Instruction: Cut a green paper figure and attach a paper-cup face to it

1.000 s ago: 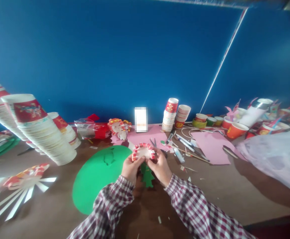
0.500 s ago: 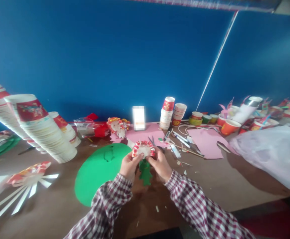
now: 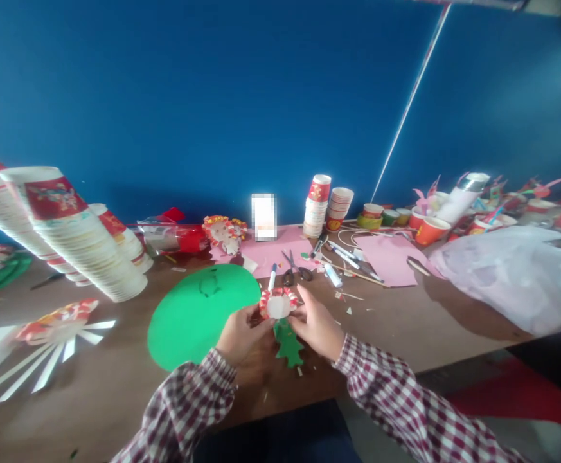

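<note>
My left hand [image 3: 241,333] and my right hand [image 3: 320,324] grip a paper cup flower [image 3: 279,307] between them, one at each side. It has a round white centre and a rim of curled red and white strips. Just below it shows a jagged green paper cutout [image 3: 290,350]; whether the two are joined I cannot tell. A large green paper oval [image 3: 198,321] lies left of my hands, with a black outline drawn near its top. Beyond the flower are scissors [image 3: 290,270] with open blades and a white marker [image 3: 273,278] with a blue end.
Tall stacks of paper cups [image 3: 82,238] lean at left, and shorter cup stacks [image 3: 315,209] stand against the blue wall. A cut cup with long white strips [image 3: 65,341] lies at left. Pink paper [image 3: 389,260], pens [image 3: 345,254] and a plastic bag [image 3: 506,276] are at right.
The flower has come down a little and now tilts, its curled rim looking narrower. More of my right hand's fingers show. The scissors and marker behind are now uncovered. My view has shifted slightly.
</note>
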`<state>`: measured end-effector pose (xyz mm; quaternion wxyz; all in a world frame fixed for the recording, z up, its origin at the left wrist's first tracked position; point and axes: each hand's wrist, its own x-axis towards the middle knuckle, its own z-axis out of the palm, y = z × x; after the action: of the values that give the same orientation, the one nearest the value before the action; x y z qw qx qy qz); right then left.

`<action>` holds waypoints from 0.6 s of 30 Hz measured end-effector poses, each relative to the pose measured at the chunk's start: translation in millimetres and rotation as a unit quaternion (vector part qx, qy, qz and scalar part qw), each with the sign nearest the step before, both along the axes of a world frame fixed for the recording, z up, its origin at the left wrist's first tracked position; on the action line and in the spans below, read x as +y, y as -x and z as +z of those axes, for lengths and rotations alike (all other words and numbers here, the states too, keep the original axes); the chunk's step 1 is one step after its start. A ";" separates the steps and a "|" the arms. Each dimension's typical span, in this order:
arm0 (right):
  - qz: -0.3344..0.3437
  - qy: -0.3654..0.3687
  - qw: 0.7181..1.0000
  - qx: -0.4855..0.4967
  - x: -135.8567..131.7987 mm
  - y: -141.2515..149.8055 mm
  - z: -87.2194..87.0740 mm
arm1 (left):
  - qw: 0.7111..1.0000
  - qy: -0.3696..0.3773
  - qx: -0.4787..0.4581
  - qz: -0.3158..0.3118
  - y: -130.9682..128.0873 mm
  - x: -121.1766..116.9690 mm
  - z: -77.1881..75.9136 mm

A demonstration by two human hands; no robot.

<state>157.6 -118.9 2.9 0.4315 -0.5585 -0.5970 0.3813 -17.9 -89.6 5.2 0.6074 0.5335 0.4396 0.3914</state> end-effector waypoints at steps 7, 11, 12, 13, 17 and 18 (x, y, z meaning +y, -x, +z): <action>0.068 -0.004 0.976 -0.205 -8.7 -12.3 18.7 | 0.974 -0.082 0.201 0.064 20.4 -13.1 -0.6; 0.076 -0.043 0.962 -0.258 -15.7 -19.8 25.3 | 0.893 -0.301 0.334 -0.028 23.7 -29.1 5.9; 0.075 -0.054 0.961 -0.259 -16.7 -22.7 26.6 | 0.869 -0.353 0.341 -0.069 23.1 -33.2 7.1; 0.071 -0.061 0.961 -0.260 -17.0 -26.3 27.5 | 0.845 -0.397 0.342 -0.103 22.2 -36.9 7.8; 0.011 -0.073 0.953 -0.293 -10.3 -47.6 28.4 | 0.775 -0.487 0.375 -0.151 17.9 -43.3 5.3; -0.007 -0.079 0.949 -0.304 -7.3 -54.2 27.9 | 0.759 -0.496 0.393 -0.153 16.8 -42.6 3.5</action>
<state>211.8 -126.2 30.8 0.2752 -0.6164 -0.7239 0.1421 -34.8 -132.2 8.7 0.0835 0.9273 0.2964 0.2127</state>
